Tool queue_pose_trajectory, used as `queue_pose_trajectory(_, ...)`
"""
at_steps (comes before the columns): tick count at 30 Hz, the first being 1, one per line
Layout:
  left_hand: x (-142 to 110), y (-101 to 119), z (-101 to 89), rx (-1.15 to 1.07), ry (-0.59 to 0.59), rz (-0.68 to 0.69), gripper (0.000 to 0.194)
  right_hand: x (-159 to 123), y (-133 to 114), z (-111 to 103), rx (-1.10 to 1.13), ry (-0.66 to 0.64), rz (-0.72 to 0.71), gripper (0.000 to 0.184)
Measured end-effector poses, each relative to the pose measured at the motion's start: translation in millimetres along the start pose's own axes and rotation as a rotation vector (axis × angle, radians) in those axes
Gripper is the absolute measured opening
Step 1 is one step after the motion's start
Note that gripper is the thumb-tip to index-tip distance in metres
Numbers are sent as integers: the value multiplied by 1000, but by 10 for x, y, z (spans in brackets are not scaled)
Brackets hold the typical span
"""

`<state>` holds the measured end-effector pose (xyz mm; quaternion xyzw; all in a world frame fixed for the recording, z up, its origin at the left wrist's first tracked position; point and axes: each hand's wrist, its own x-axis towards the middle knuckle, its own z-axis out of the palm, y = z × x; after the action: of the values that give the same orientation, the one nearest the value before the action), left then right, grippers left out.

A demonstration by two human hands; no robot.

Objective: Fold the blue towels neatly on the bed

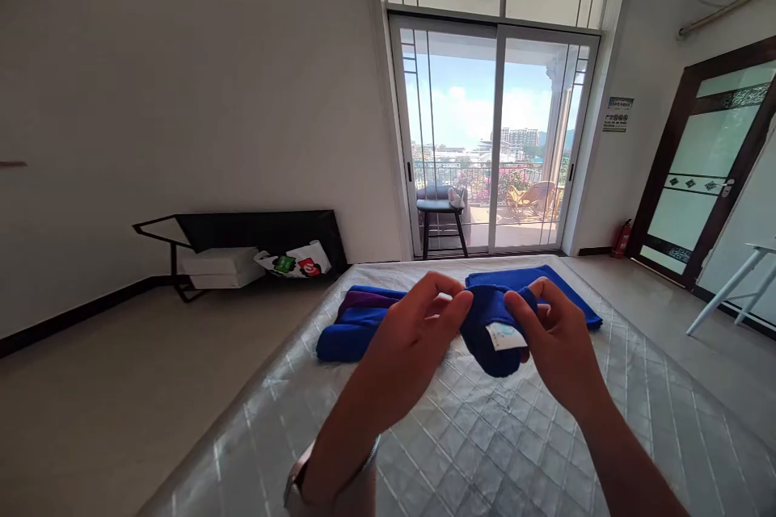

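Observation:
My left hand [412, 339] and my right hand [554, 343] both pinch a bunched blue towel [492, 331] with a white label, holding it up above the mattress [485, 436]. The fingers of each hand are closed on the cloth's upper edge. Behind it, a flat blue towel [539, 284] lies spread on the far part of the mattress. To the left lies a folded pile of blue and purple towels [355, 323].
The mattress is quilted and wrapped in clear plastic. A black frame with white boxes and a bag [255, 254] leans on the left wall. Glass balcony doors [494, 145] and a stool [441, 218] stand ahead. A wooden door [703, 170] is at the right.

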<state>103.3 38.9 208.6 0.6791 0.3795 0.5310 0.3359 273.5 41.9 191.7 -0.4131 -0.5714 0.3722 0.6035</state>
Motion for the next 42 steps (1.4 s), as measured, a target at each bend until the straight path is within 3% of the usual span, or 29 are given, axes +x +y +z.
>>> queue_pose_trajectory(2, -16, 10, 30, -3, 71, 20, 30, -1, -6, -2, -4, 5, 9, 51)
queue_pose_trajectory(4, -33, 20, 49, 15, 69, 37, 28, 1, -16, -4, -9, 12, 20, 50)
queue_pose_trajectory(8, -46, 27, 48, 74, -106, 57, 31, 2, -50, -42, -46, -7, -32, 48)
queue_pose_trajectory(10, -38, 20, 43, 90, -141, 69, 31, -15, -71, -82, -93, -49, -97, 47)
queue_pose_trajectory(14, -50, 30, 37, 99, -102, 57, 33, -83, -96, -154, -169, -188, -175, 47)
queue_pose_trajectory(18, -134, 119, 28, 162, -158, 62, 47, -124, -101, -168, -181, -304, -161, 52)
queue_pose_trajectory(21, -188, 193, 31, 253, -95, 106, 45, -114, -104, -160, -121, -350, -138, 51)
queue_pose_trajectory(25, -195, 231, 40, 281, 55, 113, 27, -94, -75, -152, -63, -344, -107, 48)
queue_pose_trajectory(28, -184, 225, 30, 264, 100, 79, 7, -94, -33, -145, -65, -324, -98, 46)
queue_pose_trajectory(35, -205, 211, -21, 413, -8, 97, 10, -51, 11, -109, -80, -218, -168, 35)
queue_pose_trajectory(39, -215, 205, -61, 537, 79, 234, 10, -25, 8, -118, -175, -165, -224, 28)
queue_pose_trajectory(42, -236, 204, -158, 527, 127, 292, 13, -38, -22, -229, -244, -53, -234, 30)
